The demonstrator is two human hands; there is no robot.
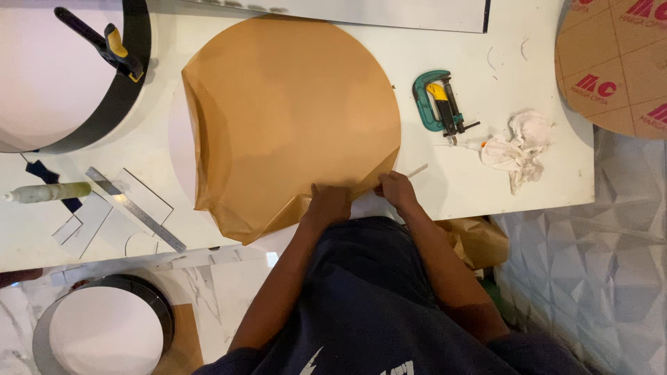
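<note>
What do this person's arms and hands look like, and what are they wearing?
Both arms are bare from the upper arm down, with no gloves, watch or rings that I can make out on the left hand or the right hand. The person wears a dark navy short-sleeved shirt with a white print near its lower edge.

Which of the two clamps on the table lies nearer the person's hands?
The green C-clamp, lying flat right of the brown disc, close above the right hand. The black-and-yellow clamp grips the round hoop far left.

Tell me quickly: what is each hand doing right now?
Left hand: pressed on the near edge of the brown paper film.
Right hand: pinching the film's edge; grip details unclear.
</note>
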